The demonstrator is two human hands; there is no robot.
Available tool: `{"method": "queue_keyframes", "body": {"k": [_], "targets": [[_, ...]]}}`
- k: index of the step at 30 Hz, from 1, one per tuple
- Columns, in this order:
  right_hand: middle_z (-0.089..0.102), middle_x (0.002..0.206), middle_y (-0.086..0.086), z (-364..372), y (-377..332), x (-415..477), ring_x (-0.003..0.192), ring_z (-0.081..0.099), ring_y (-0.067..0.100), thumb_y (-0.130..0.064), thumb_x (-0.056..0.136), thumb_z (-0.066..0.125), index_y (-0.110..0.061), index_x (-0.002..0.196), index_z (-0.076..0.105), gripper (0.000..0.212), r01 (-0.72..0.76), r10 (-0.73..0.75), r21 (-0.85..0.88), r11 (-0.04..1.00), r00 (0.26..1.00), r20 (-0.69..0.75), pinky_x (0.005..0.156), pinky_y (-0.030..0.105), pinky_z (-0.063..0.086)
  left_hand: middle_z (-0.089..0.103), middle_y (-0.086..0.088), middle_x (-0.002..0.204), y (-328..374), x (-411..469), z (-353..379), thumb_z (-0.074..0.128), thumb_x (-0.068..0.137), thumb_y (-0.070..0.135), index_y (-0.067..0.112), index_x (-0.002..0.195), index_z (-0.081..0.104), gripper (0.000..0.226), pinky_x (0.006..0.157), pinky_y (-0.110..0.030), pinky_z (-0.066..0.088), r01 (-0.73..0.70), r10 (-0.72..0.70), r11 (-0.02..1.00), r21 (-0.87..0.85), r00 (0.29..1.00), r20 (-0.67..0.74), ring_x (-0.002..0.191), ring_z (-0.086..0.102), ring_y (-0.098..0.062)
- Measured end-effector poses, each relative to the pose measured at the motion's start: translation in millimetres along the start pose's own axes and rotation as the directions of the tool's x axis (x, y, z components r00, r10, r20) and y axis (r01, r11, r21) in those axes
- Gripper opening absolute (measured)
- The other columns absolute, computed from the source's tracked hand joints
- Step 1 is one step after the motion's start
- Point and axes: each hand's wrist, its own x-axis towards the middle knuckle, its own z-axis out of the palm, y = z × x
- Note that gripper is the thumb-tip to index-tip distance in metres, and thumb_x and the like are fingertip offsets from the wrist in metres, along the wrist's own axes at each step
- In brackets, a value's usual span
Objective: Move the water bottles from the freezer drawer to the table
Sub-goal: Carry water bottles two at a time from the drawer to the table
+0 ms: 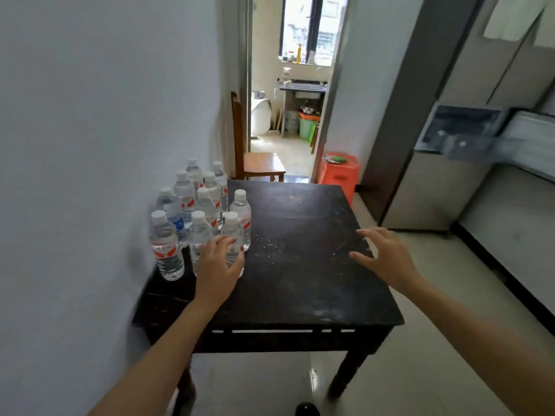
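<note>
Left hand (217, 262) wraps the front water bottle (232, 228). Right hand (387, 256) spread, empty, above the counter (300, 289) near its right edge. Other bottles (184, 190) crowd its left edge.

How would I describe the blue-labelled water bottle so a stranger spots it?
Find the dark table, then the cluster of water bottles against the wall on its left. Second from the front along the wall stands the blue-labelled bottle; every label visible on its neighbours is red.
</note>
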Motion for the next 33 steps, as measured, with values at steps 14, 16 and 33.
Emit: {"method": "queue_keyframes", "body": {"k": [14, 16, 33], "targets": [[0.057, 0.120, 0.011, -159.7, 93.1, -178.8, 0.115, 0.049, 0.027, -0.033, 0.076, 0.072, -0.011, 0.122, 0.057, 0.053, -0.423, 0.373, -0.208, 0.882, 0.896, -0.242, 0.087, 0.032, 0.038, 0.058, -0.012, 0.119, 159.6, -29.6, 78.4, 0.044, 0.077, 0.046, 0.006, 0.113, 0.060, 0.056, 0.091, -0.032, 0.032, -0.338, 0.380, 0.923, -0.185, 0.880, 0.285, 0.112, 0.048, -0.029], [0.058, 0.119, 0.010, -177.6, 109.4, -211.9, 0.114, 0.049, 0.027, -0.033, 0.076, 0.073, -0.012, 0.122, 0.058, 0.053, -0.471, 0.413, -0.202, 0.859, 0.869, -0.271, 0.088, 0.035, 0.040, 0.058, -0.012, 0.118, 176.5, -44.0, 91.4, 0.046, 0.076, 0.043, 0.007, 0.112, 0.060, 0.053, 0.090, -0.033, 0.033, -0.340, 0.390, 0.919, -0.200, 0.863, 0.322, 0.112, 0.048, -0.030], [0.050, 0.127, 0.006, -321.6, 189.5, -498.4, 0.118, 0.042, 0.020, -0.036, 0.083, 0.064, -0.014, 0.128, 0.048, 0.053, -0.676, 0.600, -0.244, 0.695, 0.733, -0.320, 0.097, 0.029, 0.033, 0.054, -0.009, 0.123, 375.4, -252.5, 173.3, 0.042, 0.075, 0.042, 0.010, 0.119, 0.056, 0.056, 0.094, -0.034, 0.033, -0.502, 0.593, 0.803, -0.321, 0.627, 0.505, 0.115, 0.044, -0.025]]}}
